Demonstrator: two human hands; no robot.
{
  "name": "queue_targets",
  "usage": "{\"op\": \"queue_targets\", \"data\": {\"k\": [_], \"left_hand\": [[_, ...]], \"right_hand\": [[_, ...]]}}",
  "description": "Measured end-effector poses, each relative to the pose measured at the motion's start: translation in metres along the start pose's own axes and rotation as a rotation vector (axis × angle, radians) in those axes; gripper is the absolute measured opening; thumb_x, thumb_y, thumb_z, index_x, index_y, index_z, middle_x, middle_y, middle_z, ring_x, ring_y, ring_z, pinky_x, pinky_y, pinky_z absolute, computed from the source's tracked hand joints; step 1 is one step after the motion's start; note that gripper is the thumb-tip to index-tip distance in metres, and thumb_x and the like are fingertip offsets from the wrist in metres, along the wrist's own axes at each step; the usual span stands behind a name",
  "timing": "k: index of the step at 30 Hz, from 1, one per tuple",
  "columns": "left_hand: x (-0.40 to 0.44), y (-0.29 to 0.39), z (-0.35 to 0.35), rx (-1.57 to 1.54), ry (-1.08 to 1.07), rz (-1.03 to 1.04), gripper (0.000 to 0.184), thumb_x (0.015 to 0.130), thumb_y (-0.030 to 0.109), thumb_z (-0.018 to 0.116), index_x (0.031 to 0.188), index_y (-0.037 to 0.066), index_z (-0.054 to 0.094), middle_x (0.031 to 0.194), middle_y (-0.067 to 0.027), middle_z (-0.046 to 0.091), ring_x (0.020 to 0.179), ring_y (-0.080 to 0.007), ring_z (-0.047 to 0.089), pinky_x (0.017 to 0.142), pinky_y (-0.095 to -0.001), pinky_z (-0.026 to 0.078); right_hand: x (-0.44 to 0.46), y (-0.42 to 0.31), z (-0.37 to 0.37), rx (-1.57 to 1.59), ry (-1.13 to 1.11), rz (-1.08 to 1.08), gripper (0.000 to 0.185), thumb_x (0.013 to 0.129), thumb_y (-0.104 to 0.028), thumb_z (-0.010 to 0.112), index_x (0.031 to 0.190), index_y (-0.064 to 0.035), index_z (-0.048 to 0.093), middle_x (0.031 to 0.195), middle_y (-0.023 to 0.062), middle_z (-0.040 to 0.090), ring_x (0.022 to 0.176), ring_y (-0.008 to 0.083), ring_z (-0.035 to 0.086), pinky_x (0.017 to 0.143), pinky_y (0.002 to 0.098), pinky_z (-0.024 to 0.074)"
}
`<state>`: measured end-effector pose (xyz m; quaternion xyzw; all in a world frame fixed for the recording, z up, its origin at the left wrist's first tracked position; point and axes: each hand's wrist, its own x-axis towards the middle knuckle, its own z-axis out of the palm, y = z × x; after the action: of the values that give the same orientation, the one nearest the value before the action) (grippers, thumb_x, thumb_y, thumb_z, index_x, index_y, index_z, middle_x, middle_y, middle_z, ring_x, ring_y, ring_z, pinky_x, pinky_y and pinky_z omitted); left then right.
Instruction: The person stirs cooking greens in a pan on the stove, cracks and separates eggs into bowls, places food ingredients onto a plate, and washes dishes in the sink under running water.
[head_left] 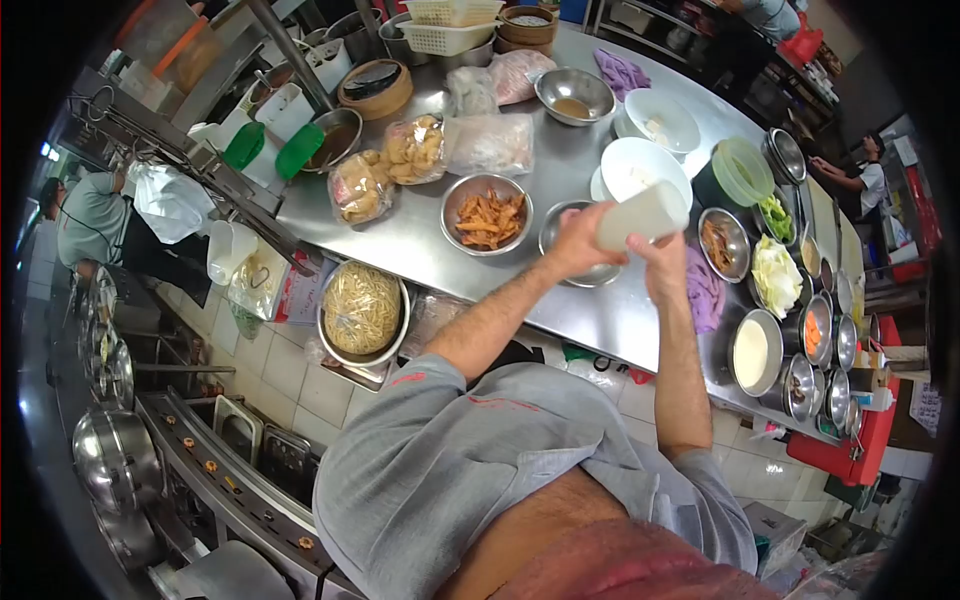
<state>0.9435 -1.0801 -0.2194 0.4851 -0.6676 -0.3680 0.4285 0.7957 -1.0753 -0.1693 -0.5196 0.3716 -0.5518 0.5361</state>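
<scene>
- In the head view, your left hand point(583, 240) is closed around one end of a pale, translucent container point(645, 214), which you hold tilted above the steel table point(395, 228).
- Your right hand point(662, 265) grips the same container from its other side, fingers bent against it; its contents can't be made out.
- Under your hands sits a metal bowl point(598, 276), partly hidden by them, so you can't tell all that it holds.
- Just beyond the container, partly covered by it, stands a white bowl point(640, 163).
- Near your right forearm, a purple cloth point(706, 290) lies crumpled on the table.
- Left of your hands is a bowl of orange-brown pieces point(490, 220), with two clear bags point(362, 188) of tan food behind it.
- On your right you have pale leaves point(777, 277), orange slices point(812, 328) and a pot with cream-coloured contents point(750, 355).
- Below the table edge on your left, a basin point(402, 322) holds bagged noodles point(360, 305).
- Another person point(92, 225) in grey is at far left.
</scene>
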Motion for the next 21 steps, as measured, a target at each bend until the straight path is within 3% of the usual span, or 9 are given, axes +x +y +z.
{"op": "queue_targets", "data": {"k": [1, 3, 5, 6, 9, 11, 13, 21], "left_hand": [[0.000, 0.002, 0.000, 0.104, -0.032, 0.078, 0.085, 0.054, 0.034, 0.081, 0.124, 0.006, 0.043, 0.124, -0.0127, 0.049, 0.118, -0.0240, 0.044, 0.100, -0.0439, 0.029], [0.004, 0.001, -0.016, 0.186, -0.087, 0.040, 0.086, 0.054, 0.039, 0.081, 0.124, 0.006, 0.044, 0.128, -0.0128, 0.045, 0.121, -0.0244, 0.040, 0.100, -0.0412, 0.029], [0.009, -0.007, -0.055, 0.328, -0.006, 0.363, 0.076, 0.060, 0.037, 0.078, 0.122, 0.006, 0.047, 0.121, -0.0133, 0.050, 0.116, -0.0259, 0.045, 0.096, -0.0395, 0.033], [0.015, 0.000, -0.090, 0.318, 0.130, 0.335, 0.058, 0.068, 0.029, 0.074, 0.116, 0.005, 0.052, 0.113, -0.0117, 0.054, 0.105, -0.0241, 0.051, 0.088, -0.0357, 0.039], [0.060, -0.041, -0.205, 0.089, 0.613, 0.154, 0.034, 0.074, 0.016, 0.069, 0.103, 0.003, 0.059, 0.093, -0.0072, 0.059, 0.082, -0.0170, 0.055, 0.077, -0.0288, 0.046], [0.099, -0.081, -0.288, 0.314, 0.833, 0.149, 0.026, 0.076, 0.015, 0.065, 0.098, 0.002, 0.061, 0.088, -0.0093, 0.059, 0.078, -0.0177, 0.058, 0.072, -0.0304, 0.047], [0.132, -0.111, -0.345, 0.464, 0.918, 0.073, 0.018, 0.077, 0.012, 0.061, 0.092, 0.002, 0.061, 0.091, -0.0125, 0.058, 0.076, -0.0241, 0.058, 0.072, -0.0337, 0.047], [0.274, -0.221, -0.436, 0.584, 0.815, 0.037, 0.015, 0.078, 0.012, 0.060, 0.091, 0.006, 0.064, 0.086, -0.0128, 0.062, 0.083, -0.0282, 0.061, 0.076, -0.0364, 0.048]], "right_hand": [[-0.003, 0.009, 0.002, 0.009, -0.004, -0.004, 0.066, 0.059, -0.012, 0.079, 0.115, 0.0012, 0.048, 0.111, 0.0106, 0.054, 0.104, 0.0187, 0.049, 0.091, 0.0328, 0.0358], [0.001, 0.019, 0.003, 0.015, 0.049, 0.095, 0.057, 0.059, -0.008, 0.078, 0.109, 0.0006, 0.052, 0.098, 0.0074, 0.059, 0.091, 0.0164, 0.055, 0.084, 0.0317, 0.0414], [0.003, 0.024, 0.003, -0.046, 0.069, 0.072, 0.053, 0.059, -0.008, 0.078, 0.106, 0.0008, 0.053, 0.095, 0.0068, 0.060, 0.087, 0.0157, 0.056, 0.080, 0.0305, 0.0432], [0.004, 0.025, 0.004, -0.105, 0.107, 0.055, 0.049, 0.060, -0.007, 0.077, 0.103, 0.0009, 0.055, 0.092, 0.0061, 0.060, 0.083, 0.0151, 0.057, 0.076, 0.0294, 0.0450], [0.007, 0.032, 0.011, -0.098, 0.187, 0.040, 0.049, 0.059, -0.006, 0.077, 0.102, 0.0009, 0.055, 0.092, 0.0062, 0.060, 0.082, 0.0153, 0.057, 0.074, 0.0285, 0.0456], [0.012, 0.034, 0.019, -0.119, 0.209, 0.049, 0.049, 0.058, -0.006, 0.078, 0.102, 0.0009, 0.055, 0.091, 0.0062, 0.060, 0.082, 0.0156, 0.057, 0.074, 0.0286, 0.0457], [0.016, 0.033, 0.028, -0.137, 0.237, 0.057, 0.050, 0.058, -0.007, 0.078, 0.102, 0.0010, 0.055, 0.090, 0.0061, 0.060, 0.082, 0.0158, 0.057, 0.075, 0.0287, 0.0457], [0.022, 0.032, 0.040, -0.263, 0.402, 0.205, 0.055, 0.054, -0.008, 0.078, 0.103, 0.0008, 0.055, 0.091, 0.0067, 0.060, 0.084, 0.0173, 0.058, 0.077, 0.0308, 0.0456]]}}
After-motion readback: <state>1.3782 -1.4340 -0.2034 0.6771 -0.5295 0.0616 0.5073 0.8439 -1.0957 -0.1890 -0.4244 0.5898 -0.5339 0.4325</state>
